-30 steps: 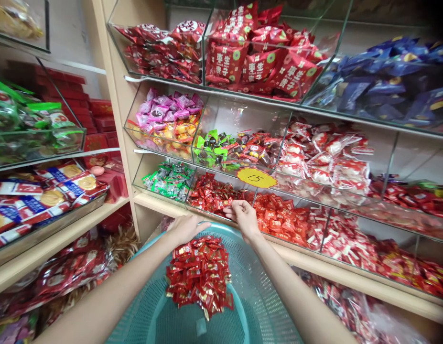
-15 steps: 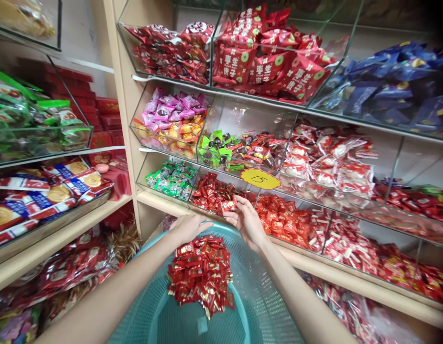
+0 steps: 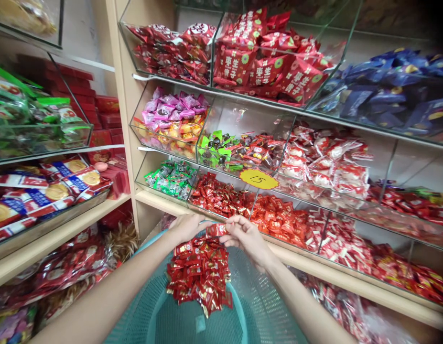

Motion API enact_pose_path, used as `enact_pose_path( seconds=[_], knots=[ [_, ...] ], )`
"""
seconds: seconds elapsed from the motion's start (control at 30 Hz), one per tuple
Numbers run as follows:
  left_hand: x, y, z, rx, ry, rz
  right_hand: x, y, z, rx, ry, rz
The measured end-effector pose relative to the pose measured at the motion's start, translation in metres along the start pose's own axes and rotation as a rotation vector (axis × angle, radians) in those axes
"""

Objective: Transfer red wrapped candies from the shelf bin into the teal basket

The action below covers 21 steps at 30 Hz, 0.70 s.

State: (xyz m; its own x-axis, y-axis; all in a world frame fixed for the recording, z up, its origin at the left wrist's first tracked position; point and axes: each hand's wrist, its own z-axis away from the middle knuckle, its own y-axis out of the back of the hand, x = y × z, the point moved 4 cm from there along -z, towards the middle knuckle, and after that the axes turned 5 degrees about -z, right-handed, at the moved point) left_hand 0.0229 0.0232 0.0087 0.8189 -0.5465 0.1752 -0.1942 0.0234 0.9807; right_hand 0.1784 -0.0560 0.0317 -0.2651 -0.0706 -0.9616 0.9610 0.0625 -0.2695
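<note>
A red wrapped candy (image 3: 216,230) is pinched between the thumb and fingers of my right hand (image 3: 247,239), above the far side of a teal plastic basket (image 3: 180,317). Inside that basket lies a heap of red and gold wrapped candies (image 3: 199,274), with part of the bottom showing. My left hand (image 3: 187,226) is closed over the far rim of the basket, its fingertips partly hidden. Just beyond both hands, a clear bin holds dark red wrapped candies (image 3: 221,197).
Green candies (image 3: 173,177) fill the bin to the left, orange-red candies (image 3: 278,217) the one to the right. A yellow price tag (image 3: 259,179) marked 15 hangs above. Wooden shelf edges (image 3: 350,286) run close below the bins. Packaged biscuits (image 3: 52,191) sit at left.
My right hand has drawn back from the dark red candy bin, down and left over the basket, with the candy in it. My left hand stays on the rim.
</note>
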Motion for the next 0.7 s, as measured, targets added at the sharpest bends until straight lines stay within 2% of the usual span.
enact_pose_path(
  seconds=[0.13, 0.3, 0.43, 0.57, 0.7],
  knots=[
    [0.0, 0.0, 0.0, 0.001, 0.006, 0.019, 0.015, -0.009, 0.003, -0.033, -0.059, 0.09],
    [0.002, 0.004, 0.002, -0.015, -0.006, 0.012, 0.026, -0.027, 0.002, -0.119, -0.096, 0.055],
    [0.002, 0.006, 0.003, 0.0, -0.012, 0.011, 0.044, -0.023, -0.003, -0.116, -0.078, 0.112],
    [0.002, 0.005, 0.004, -0.001, -0.007, 0.027, 0.058, -0.011, -0.006, -0.057, 0.033, 0.333],
    [-0.001, 0.005, 0.001, -0.022, -0.005, 0.043, 0.052, -0.006, -0.001, 0.05, 0.162, 0.81]
  ],
)
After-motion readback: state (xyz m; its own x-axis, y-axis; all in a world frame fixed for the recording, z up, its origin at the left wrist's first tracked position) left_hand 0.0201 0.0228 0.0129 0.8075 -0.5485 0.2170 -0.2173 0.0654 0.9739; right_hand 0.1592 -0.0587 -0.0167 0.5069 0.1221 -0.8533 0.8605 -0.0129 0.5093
